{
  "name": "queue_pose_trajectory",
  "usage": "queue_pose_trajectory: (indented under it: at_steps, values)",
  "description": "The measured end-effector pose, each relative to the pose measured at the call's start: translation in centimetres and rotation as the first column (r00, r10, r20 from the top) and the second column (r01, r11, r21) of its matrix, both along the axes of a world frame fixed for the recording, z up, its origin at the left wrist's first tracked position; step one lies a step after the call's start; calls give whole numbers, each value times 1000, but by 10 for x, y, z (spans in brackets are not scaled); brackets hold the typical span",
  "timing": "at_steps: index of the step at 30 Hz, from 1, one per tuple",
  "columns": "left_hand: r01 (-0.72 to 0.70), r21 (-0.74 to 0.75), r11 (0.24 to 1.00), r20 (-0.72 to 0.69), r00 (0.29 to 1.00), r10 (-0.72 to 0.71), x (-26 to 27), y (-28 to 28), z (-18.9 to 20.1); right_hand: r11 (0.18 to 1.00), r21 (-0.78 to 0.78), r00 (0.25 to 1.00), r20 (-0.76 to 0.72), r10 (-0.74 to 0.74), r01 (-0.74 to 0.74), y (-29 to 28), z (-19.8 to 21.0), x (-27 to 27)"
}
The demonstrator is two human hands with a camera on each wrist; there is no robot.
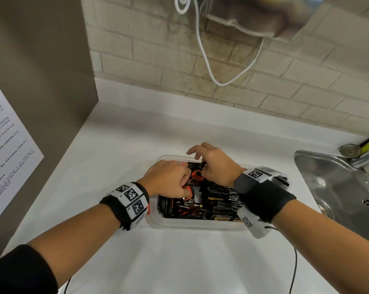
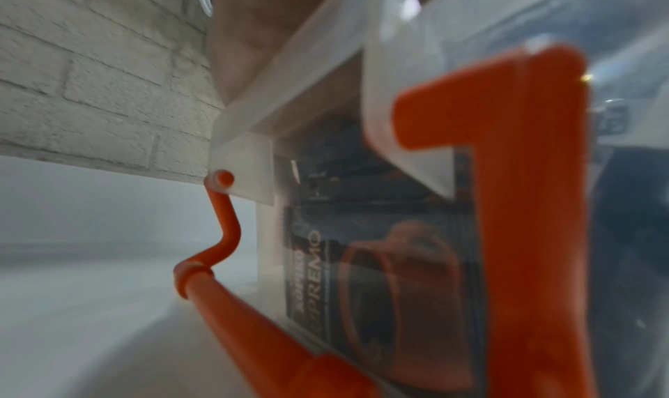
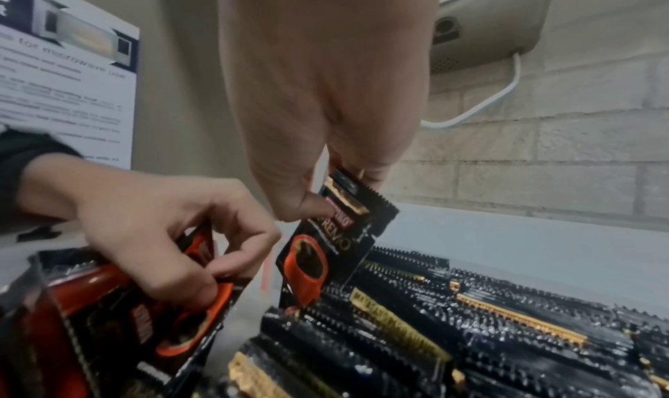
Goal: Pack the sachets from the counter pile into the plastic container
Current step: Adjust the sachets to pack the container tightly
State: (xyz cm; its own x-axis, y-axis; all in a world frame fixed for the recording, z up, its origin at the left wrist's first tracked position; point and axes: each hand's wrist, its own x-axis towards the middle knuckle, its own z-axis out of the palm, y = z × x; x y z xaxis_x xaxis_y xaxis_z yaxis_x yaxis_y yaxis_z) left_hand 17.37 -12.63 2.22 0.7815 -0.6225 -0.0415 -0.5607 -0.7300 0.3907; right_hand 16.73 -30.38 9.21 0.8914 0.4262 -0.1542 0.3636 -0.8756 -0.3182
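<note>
Head view: the plastic container (image 1: 200, 224) stands on the white tabletop (image 1: 179, 262), left of the sink (image 1: 336, 187), and is already crowded with dark sachets. Both hands are over its far-left end. The right hand (image 1: 216, 164) is at the container's far rim, the left hand (image 1: 168, 179) just beside it toward the container's left wall. No loose pile shows on the tabletop in this view.

Left wrist view: the camera is pressed close to the container's clear wall, with its orange latch (image 2: 525, 204) filling the foreground. One sachet shows through the wall, standing on end. The left hand's fingers are out of sight here.

Right wrist view: the right hand's fingers (image 3: 318, 206) pinch the top edge of a single sachet (image 3: 326, 249), closed tight on it. Its long axis hangs nearly upright, tilted a little, its lower end touching the row of upright sachets (image 3: 470, 318) packed in the container. The left hand's curled fingers (image 3: 203, 261) grip a bundle of sachets (image 3: 173, 312) just beside it. The gap between bundle and row looks like the slot the hanging sachet must drop into, and the right hand is the nearer.
</note>
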Motion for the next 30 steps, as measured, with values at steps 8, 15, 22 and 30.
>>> queue_pose_trajectory:
  at_steps: [8, 15, 22, 30]
  values:
    - [-18, -8, 1000, -8, 1000, 18, 1, 0, 0, 982, -163, 995, -12, 96, -97, 16, -15, 3]
    - [3, -1, 1000, 37, 999, -3, 1, -1, -1, 957, -248, 983, 71, 171, -148, 15, -21, 1]
    - [-9, 72, 997, 110, 994, 1, 0, -5, -3, 919, -349, 957, 152, 249, -183, 12, -23, 1]
    - [-23, 83, 996, 149, 989, 10, -1, -6, -4, 812, -584, 965, 221, 143, 13, 5, -26, 0]
